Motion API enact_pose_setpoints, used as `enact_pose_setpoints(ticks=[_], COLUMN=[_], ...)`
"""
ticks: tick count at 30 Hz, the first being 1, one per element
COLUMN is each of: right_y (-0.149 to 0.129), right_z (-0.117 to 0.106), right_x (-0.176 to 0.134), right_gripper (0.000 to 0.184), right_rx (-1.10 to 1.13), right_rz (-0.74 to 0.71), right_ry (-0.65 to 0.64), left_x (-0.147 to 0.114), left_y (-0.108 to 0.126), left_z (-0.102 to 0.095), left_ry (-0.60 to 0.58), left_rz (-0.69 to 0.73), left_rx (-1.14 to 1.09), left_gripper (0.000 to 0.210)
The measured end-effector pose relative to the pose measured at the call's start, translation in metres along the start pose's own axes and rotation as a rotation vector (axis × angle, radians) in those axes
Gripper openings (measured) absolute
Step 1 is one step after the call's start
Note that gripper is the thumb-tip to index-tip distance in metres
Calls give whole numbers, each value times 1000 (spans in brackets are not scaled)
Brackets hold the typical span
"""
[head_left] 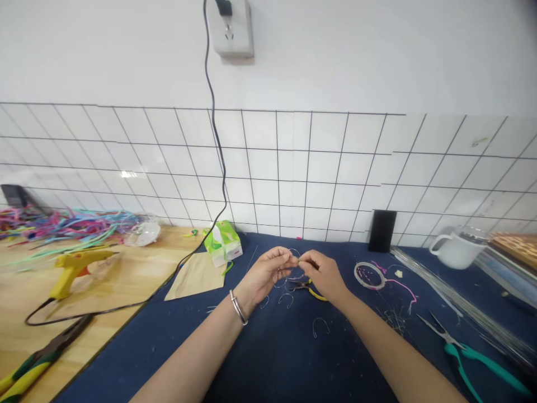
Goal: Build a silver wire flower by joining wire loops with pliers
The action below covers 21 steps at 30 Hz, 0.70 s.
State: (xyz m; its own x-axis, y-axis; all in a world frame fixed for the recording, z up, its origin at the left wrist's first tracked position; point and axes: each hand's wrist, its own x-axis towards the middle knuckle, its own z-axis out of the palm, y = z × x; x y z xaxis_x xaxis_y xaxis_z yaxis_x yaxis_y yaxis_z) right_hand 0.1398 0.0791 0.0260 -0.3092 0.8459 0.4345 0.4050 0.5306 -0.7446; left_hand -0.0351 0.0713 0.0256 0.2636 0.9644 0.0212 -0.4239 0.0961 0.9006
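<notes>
My left hand (271,271), with a bangle on its wrist, is closed in a pinch over the dark blue cloth. Close by at the same height, my right hand (323,274) pinches too, its fingertips almost touching the left ones. A thin curved wire (293,251) shows between and behind the fingers; its ends are hidden. Just under the right hand lie small yellow-handled pliers (312,291), partly covered by it. Bent wire pieces rest on the cloth near the hands, among them a U-shaped wire hook (321,327).
On the right are teal-handled pliers (465,348), a bundle of straight wires (470,299), a round dish (369,275) and a white mug (457,249). Left are a yellow glue gun (69,268) with its cord, larger pliers (46,358), a tissue pack (222,242) and pipe cleaners (62,226).
</notes>
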Motion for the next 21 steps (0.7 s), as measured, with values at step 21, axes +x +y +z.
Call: enact_pose_setpoints(ticks=[21], right_y=[4], right_z=[-1], right_x=[4], right_gripper=[19], right_rx=[194], right_rz=[97], right_ry=[-23], left_x=[-1], left_y=[-3], left_z=[4], left_ry=[24], left_rz=[83], left_rx=[215], left_gripper=[19])
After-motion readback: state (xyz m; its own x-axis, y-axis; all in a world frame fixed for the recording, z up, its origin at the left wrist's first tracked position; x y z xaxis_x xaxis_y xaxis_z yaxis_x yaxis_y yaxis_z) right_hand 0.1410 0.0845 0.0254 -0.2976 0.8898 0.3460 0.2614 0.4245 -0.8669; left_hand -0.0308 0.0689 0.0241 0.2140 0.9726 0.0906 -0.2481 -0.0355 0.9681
